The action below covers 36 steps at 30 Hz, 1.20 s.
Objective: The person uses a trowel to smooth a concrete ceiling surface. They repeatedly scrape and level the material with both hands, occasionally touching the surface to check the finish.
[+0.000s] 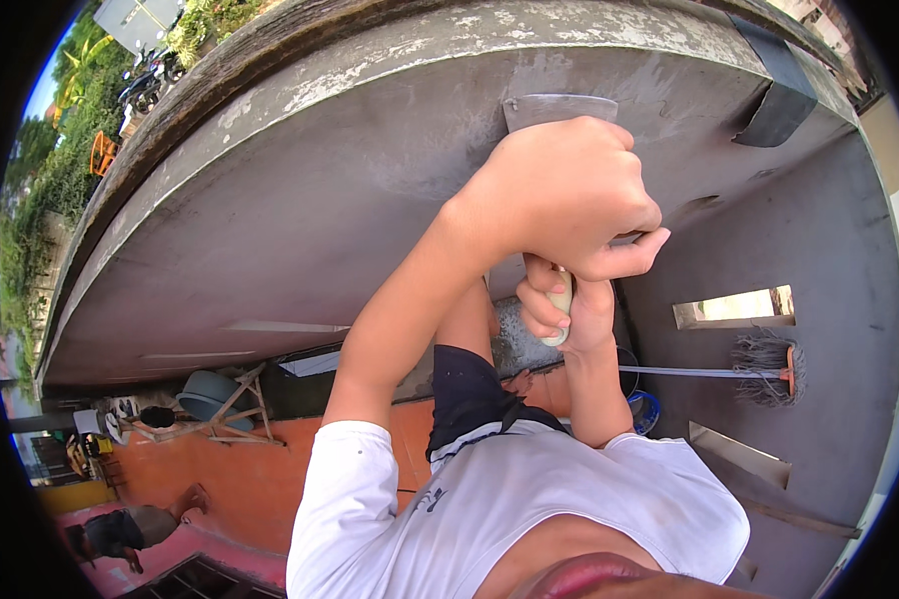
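My left hand (579, 195) is closed, its back toward me, in front of the grey plastered wall (300, 190). Beyond its knuckles shows the flat metal blade of a scraper (561, 108), lying close against the wall below its top edge. The hand covers the rest of that tool. Lower and nearer my body, my right hand (591, 309) is closed around a pale, rounded handle (557, 311). Its far end is hidden behind my left hand, so I cannot tell whether it belongs to the scraper.
A mop (767, 369) leans at the right wall, near a blue bucket (644, 409). A dark strip (777, 105) hangs over the wall's top edge. At left stand a wooden trestle (245, 404) and a grey basin (208, 397). Another person (135, 529) is farther off, by the orange floor (240, 489).
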Motion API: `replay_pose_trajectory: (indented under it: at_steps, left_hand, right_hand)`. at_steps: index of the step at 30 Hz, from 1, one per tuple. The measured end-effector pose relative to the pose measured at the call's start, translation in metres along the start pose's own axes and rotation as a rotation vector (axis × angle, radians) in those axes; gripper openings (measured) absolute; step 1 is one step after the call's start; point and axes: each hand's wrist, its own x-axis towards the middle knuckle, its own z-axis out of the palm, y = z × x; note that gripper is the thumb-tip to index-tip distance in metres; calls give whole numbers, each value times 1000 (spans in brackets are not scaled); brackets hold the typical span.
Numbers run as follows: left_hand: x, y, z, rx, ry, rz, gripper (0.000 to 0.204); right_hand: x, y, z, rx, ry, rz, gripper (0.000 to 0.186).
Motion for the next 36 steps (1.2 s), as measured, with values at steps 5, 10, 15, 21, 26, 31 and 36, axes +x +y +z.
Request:
replay_pose_trajectory:
  at_steps: [5, 10, 15, 21, 26, 31, 36]
  left_hand:
    - [9, 4, -21, 8, 71, 45, 40]
    - [-8, 3, 1, -57, 34, 13, 41]
    - [-2, 3, -4, -111, 42, 1, 40]
    - [16, 6, -27, -22, 52, 52, 38]
    - [-7, 6, 6, -84, 92, 30, 37]
    - [11, 5, -17, -51, 126, 64, 36]
    - [-6, 7, 3, -86, 123, 35, 39]
  right_hand:
    - [4, -8, 18, -44, -39, -13, 41]
    - [-6, 5, 5, -4, 6, 0, 40]
    - [-4, 2, 6, 14, -42, -16, 40]
    - [8, -10, 27, 32, -84, -50, 41]
    - [-5, 9, 5, 62, -11, -11, 39]
    - [4, -10, 25, 58, -45, -18, 37]
    - [-4, 4, 14, 49, 28, -7, 38]
